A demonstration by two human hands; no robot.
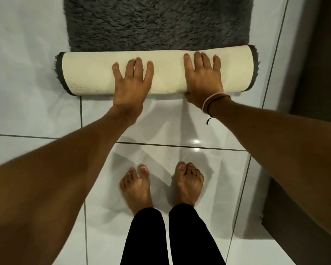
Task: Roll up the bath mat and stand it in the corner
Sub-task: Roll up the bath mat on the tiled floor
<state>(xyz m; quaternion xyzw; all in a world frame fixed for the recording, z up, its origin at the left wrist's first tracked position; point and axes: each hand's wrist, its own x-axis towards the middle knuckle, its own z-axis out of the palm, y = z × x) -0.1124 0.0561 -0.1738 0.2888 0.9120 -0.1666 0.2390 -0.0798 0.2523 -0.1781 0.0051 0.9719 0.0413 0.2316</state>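
Observation:
The bath mat lies on the white tiled floor, partly rolled. Its rolled part [166, 73] shows the cream backing with dark grey edging at both ends. The flat part [157, 22] beyond it is shaggy dark grey pile. My left hand [131, 83] rests palm down on the roll left of centre, fingers spread. On the roll's right portion my right hand [203, 81] presses flat in the same way, its thumb at the near edge; thin bracelets circle that wrist. Neither hand grips the mat.
My bare feet [161, 186] stand on the glossy tiles [36, 111] just behind the roll. A dark brown wall or door [317, 64] runs along the right side, with a dark low edge [275, 207] near the floor.

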